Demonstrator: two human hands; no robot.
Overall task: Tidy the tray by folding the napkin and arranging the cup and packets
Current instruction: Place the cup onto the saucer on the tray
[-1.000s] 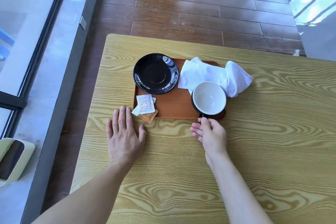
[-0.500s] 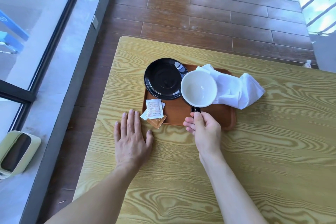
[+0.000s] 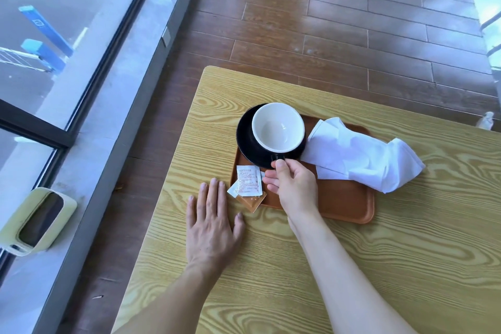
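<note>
On the table, an orange tray sits near the far left corner. Right hand pinches the cup by its dark handle, thumb on top, fingers curled under; cup is upright, empty, white inside, over the black saucer at the tray's far left end. Can't tell if the cup is touching the saucer or just above it. Left hand lies flat on the table, palm down, fingers spread, holding nothing, just off the tray's near left corner. Packets sit at that corner: white ones stacked over a brown one, the brown one overhanging the tray edge onto the table, close to the left fingertips. Napkin is unfolded and crumpled across the tray's far right side, one end spilling off the tray onto the table. Its left edge is just beside the saucer.
</note>
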